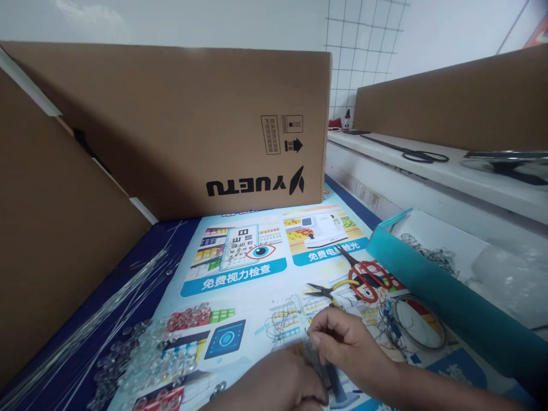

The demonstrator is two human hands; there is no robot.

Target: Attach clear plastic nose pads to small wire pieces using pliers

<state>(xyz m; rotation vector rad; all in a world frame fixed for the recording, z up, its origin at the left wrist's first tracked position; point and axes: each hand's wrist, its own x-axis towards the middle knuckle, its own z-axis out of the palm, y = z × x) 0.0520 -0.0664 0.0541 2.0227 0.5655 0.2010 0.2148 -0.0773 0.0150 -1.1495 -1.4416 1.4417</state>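
Left hand: we see our left hand [278, 388] at the near edge of the bench [145, 262], fingers curled downward; we cannot tell whether they grip anything.
Right hand: our right hand [346, 342] sits just beside the left, fingers pinched on a small grey tool [329, 377] whose lower end rests near the bench's front edge.
Wire tangle: thin wire pieces [286, 322] lie just beyond the fingers, on the printed poster [240, 274] that covers the bench.
Clear beads: a heap of clear beads [149, 354] lies left of the hands, toward the near left corner.
Clear rods: long clear rods [98, 319] run along the left edge.
Pliers and scissors: yellow-handled pliers [327, 290] and red-handled scissors [368, 277] lie beyond the right hand.
Teal roll: a teal roll [445, 297] lies along the right edge.
Cardboard box: a cardboard box [192, 125] stands at the far edge.
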